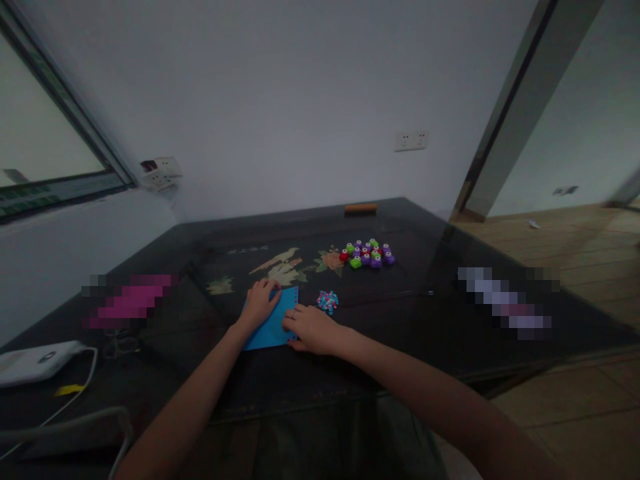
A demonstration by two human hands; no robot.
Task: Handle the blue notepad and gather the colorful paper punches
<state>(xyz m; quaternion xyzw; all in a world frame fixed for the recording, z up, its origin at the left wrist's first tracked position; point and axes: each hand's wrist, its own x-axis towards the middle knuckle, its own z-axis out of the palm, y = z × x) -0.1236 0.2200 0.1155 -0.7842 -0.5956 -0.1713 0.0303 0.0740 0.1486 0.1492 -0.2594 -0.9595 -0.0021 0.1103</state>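
A blue sheet (pixel 274 327) lies on the desk (pixel 400 367) in front of the person, near the front edge, with a row of small dark marks along its right side. The left hand (pixel 261 300) rests over the sheet's upper left part, fingers bent and close together. The right hand (pixel 314 329) lies over its right edge, with a ring on one finger and its fingertips on the blue surface. I cannot tell whether either grip is pinching the sheet or only pressing it flat.

Just beyond the right hand is a small heap of pink, blue and white beads (pixel 327 301). Past that, further back and to the right, sits a cluster of green, red and purple toys (pixel 367 255), each with a pale round spot on it. A picture of a bird (pixel 277 259) and flowers shows on the dark desk top behind the sheet. Near the back edge lies a brown bar-shaped object (pixel 360 209).

To the left are a blurred pink item (pixel 133 300), a white device (pixel 43 362) with a white cord (pixel 89 377), and a yellow scrap (pixel 69 389). A blurred pale item (pixel 500 299) lies well to the right. A double socket (pixel 411 141) is on the wall (pixel 300 100) behind.
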